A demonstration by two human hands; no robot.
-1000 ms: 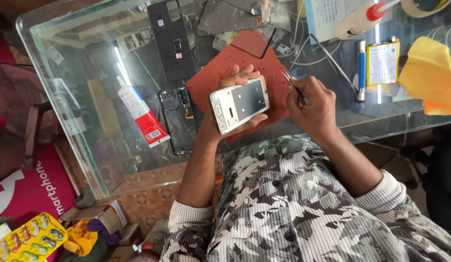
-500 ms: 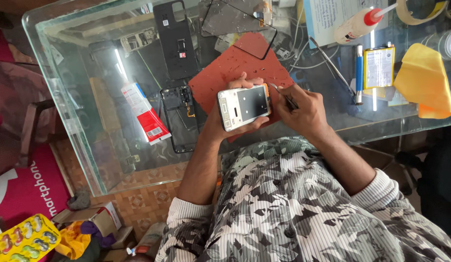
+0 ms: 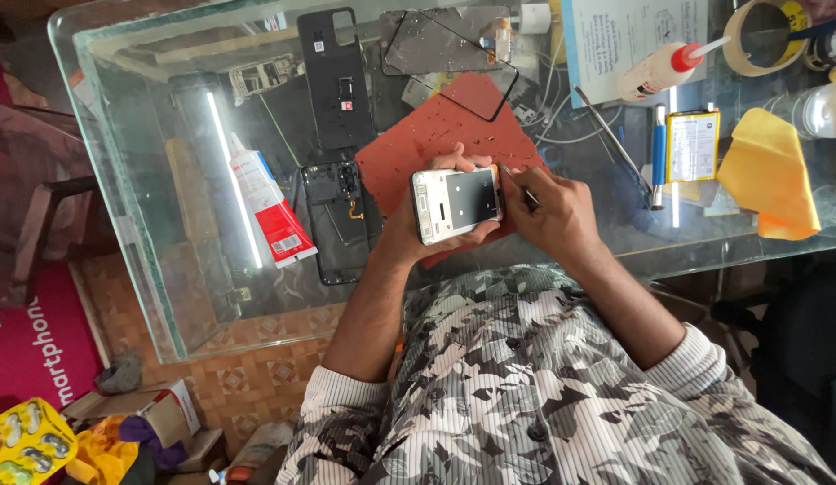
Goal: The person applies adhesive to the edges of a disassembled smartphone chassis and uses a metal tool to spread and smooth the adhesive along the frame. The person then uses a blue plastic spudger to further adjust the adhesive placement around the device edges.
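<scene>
Since the earlier frames the phone (image 3: pixel 456 206) and both hands have shifted toward the near edge of the red work mat (image 3: pixel 436 135), and the right hand has closed in against the phone's right end.

The left hand (image 3: pixel 416 235) is wrapped around the phone from below, fingers curled over its far edge and thumb along the near edge; the phone is lifted above the near part of the mat, its white frame and dark inner panel facing up. The right hand (image 3: pixel 556 214) pinches a thin metal tool (image 3: pixel 518 184) between thumb and fingers, the tip at the phone's right end; whether the tip is touching cannot be told.

Just left of the mat lies an opened dark phone chassis (image 3: pixel 334 220), and further left a red-and-white tube (image 3: pixel 269 208). Beyond the mat's far left corner rests a black back cover (image 3: pixel 332 81); a dark glass screen panel (image 3: pixel 449 45) overlaps the mat's far edge. To the right of the mat are a blue pen-shaped tool (image 3: pixel 659 153), a yellow battery (image 3: pixel 693 145) and a yellow cloth (image 3: pixel 770 172). Further beyond on that side stand a white bottle with red nozzle (image 3: pixel 660 70) and a tape roll (image 3: pixel 761 36). All sit on the glass table (image 3: pixel 157 269).
</scene>
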